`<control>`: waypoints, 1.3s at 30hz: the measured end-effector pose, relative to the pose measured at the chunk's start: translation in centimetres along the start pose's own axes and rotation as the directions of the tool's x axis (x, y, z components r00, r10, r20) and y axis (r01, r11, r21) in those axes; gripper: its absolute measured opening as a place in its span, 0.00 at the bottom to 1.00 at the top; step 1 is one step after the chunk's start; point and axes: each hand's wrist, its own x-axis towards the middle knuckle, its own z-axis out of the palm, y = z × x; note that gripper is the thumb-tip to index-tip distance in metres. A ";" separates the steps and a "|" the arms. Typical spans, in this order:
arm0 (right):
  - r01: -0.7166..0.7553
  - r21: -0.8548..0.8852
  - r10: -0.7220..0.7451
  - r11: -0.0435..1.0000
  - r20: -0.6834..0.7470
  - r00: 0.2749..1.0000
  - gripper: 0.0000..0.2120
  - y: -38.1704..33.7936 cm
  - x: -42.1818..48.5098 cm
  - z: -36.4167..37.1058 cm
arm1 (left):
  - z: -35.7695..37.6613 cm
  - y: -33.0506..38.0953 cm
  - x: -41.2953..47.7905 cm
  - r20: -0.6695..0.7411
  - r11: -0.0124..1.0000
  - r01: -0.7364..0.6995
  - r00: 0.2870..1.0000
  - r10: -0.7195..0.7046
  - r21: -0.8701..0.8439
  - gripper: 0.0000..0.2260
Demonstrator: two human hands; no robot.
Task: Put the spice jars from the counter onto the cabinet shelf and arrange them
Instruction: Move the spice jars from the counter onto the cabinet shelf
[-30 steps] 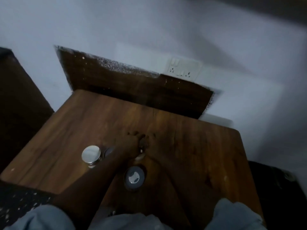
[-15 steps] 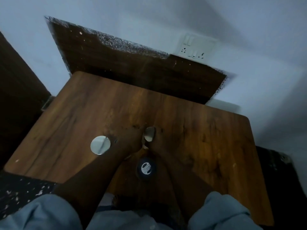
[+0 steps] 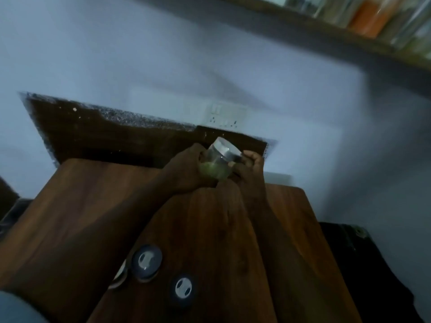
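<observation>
- Left hand (image 3: 186, 169): raised over the far edge of the tabletop (image 3: 81, 206), with the forearm reaching in from the lower left. Its fingers are curled round the left side of the spice jar (image 3: 215, 163).
- Right hand (image 3: 250, 166): the forearm reaches in from the lower right. Its fingers and thumb are curled against the right side of the same jar, close to the lid (image 3: 225, 148).
- Both hands grip the spice jar. It is held in the air, clear of the tabletop, in front of the dark backsplash panel (image 3: 105, 138).
- Spice jar attitude: tilted, with the lid uppermost and leaning to the right.
- Spice jar appearance: clear wall and a silver-grey lid. The green contents (image 3: 213, 172) fill the lower part of the body.
- Near side of the tabletop: the first dark-lidded jar (image 3: 146, 262) and the second dark-lidded jar (image 3: 183, 287) stand upright near each other. Each lid has a pale centre.
- A third jar (image 3: 120, 275) sits just beside the first. The left forearm partly hides it, so its lid colour cannot be determined.
- Cabinet shelf (image 3: 326, 40): at the upper right, above the hands and well apart from them. It carries a blurred row of jars, one with orange contents (image 3: 373, 17).
- Wall: a white socket plate (image 3: 225, 117) is mounted above the backsplash panel.
</observation>
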 end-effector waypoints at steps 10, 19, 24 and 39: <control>0.480 -0.109 -0.488 0.870 -0.063 0.870 0.32 -16.6 2.9 -0.1 | -8.0 14.5 5.2 -0.416 0.902 -0.414 0.847 0.332 -0.121 0.36; 0.674 -0.151 -0.681 0.723 0.004 0.732 0.30 -30.3 8.9 -0.6 | -17.3 23.3 11.1 -0.509 0.841 -0.521 0.768 0.388 -0.145 0.29; 0.651 -0.352 -0.690 0.673 0.020 0.724 0.25 -34.3 14.0 1.4 | -20.0 24.7 16.6 -0.529 0.926 -0.377 0.791 0.309 -0.024 0.34; 0.548 -0.638 -0.727 0.541 -0.027 0.686 0.20 -33.8 20.6 2.7 | -21.0 23.6 25.3 -0.457 0.914 -0.126 0.834 0.309 0.387 0.36</control>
